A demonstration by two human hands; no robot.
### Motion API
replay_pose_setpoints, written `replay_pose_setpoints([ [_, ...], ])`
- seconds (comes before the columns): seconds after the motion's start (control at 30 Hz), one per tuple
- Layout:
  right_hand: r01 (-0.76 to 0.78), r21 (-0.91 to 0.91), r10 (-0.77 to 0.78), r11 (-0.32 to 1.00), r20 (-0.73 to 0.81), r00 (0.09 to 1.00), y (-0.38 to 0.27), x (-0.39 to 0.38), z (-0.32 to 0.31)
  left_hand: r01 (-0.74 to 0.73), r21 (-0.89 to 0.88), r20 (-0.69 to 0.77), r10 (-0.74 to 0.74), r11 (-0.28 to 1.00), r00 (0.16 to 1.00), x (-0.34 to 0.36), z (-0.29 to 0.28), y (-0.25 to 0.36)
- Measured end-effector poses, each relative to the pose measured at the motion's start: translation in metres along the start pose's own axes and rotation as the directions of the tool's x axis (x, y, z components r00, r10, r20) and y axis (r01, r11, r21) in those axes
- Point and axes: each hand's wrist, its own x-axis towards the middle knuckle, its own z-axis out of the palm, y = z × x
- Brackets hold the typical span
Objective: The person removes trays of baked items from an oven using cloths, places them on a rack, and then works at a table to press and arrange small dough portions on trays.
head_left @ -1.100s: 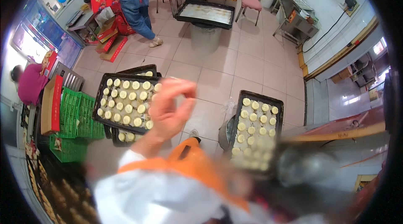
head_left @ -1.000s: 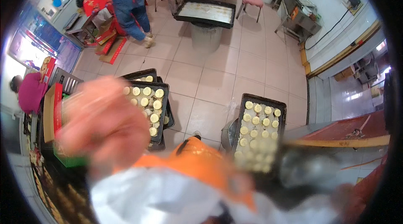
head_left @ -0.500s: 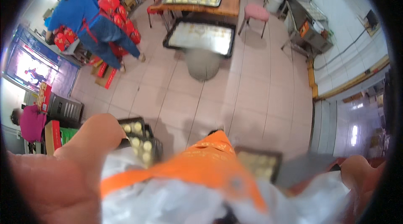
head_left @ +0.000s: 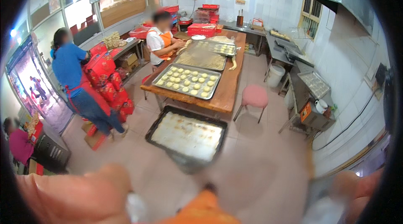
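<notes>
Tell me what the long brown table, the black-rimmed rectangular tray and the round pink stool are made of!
The long brown table looks like wood, maybe varnished: it's orange-brown, slightly shiny. The black-rimmed rectangular tray seems metal: its pale, brown-stained base gleams; the dark rim may be coated. The round pink stool has thin legs, probably metal; its smooth seat could be plastic or vinyl.

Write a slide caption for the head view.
Bare hands low in frame; ahead, a black-rimmed baking tray, then a wooden table with trays of dough rounds.

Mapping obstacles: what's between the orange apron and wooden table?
In the head view: a blurred dark shape, pinkish floor, then a dark-rimmed tray over a grey bin.
</notes>
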Motion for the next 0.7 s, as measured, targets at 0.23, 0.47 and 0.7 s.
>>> replay_pose_setpoints([
  [0.23,0.476,-0.217,-0.518,0.852,-0.232,0.823,-0.064,0.184,-0.114,0.065,0.101,-0.018,-0.064,0.993,0.998,-0.029,0.092,-0.116],
  [0.47,0.722,-0.335,-0.794,0.606,-0.200,0.574,-0.059,0.297,-0.141,0.673,0.361,-0.147,-0.673,0.646,0.724,-0.188,0.108,-0.226],
  [0.7,0.066,-0.398,0.185,0.915,0.558,0.809,0.226,0.423,-0.006,0.581,0.732,-0.309,-0.933,-0.357,-0.184,-0.530,0.070,-0.192],
])
